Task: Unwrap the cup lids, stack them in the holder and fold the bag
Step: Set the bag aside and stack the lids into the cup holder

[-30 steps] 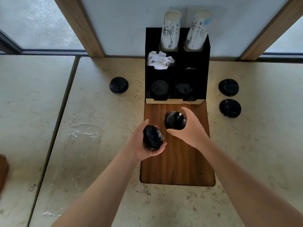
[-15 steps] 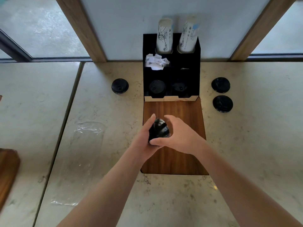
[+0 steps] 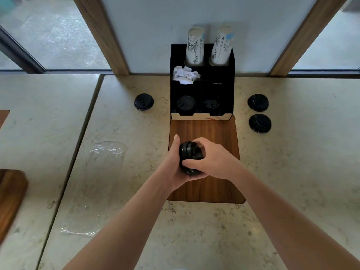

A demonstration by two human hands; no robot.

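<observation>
Both bare forearms reach in from the near edge of the counter (image 3: 292, 152) and converge over the wooden board (image 3: 214, 133). The left hand (image 3: 171, 168) sits underneath, palm turned inward, thumb pointing straight toward the far edge, fingers cupped around the black lids (image 3: 190, 154). The right hand (image 3: 212, 162) comes over from the other side, its thumb and fingers curled onto the same lids, so the 2 hands meet.

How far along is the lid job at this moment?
Unwrapping looks done: the clear bag lies empty and unfolded. Some lids already sit in the black holder. Both hands, left hand and right hand, grip a small lid stack. Three loose lids remain on the counter.
</observation>
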